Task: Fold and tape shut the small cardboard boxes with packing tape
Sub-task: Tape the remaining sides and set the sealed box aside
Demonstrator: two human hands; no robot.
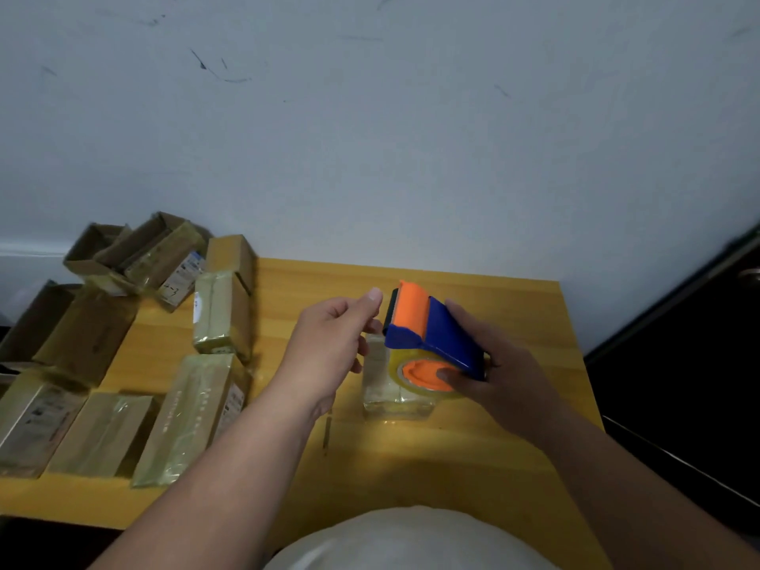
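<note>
Well left of the hands, taped boxes [214, 413] are stacked on the table [411, 466]. The left hand [329, 343] is pinched, apparently on the clear tape end. Between the hands, a small tape-wrapped box [386, 388] sits partly hidden. The right hand [489, 372] is clamped round the tape dispenser [432, 335]. Tape is best kept taut and pressed flat before cutting.

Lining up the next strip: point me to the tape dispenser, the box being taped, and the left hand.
tape dispenser [436, 335]: head view, on its blue body.
box being taped [380, 388]: head view, on its tape-covered near side.
left hand [329, 343]: head view, on the back of the hand.
</note>
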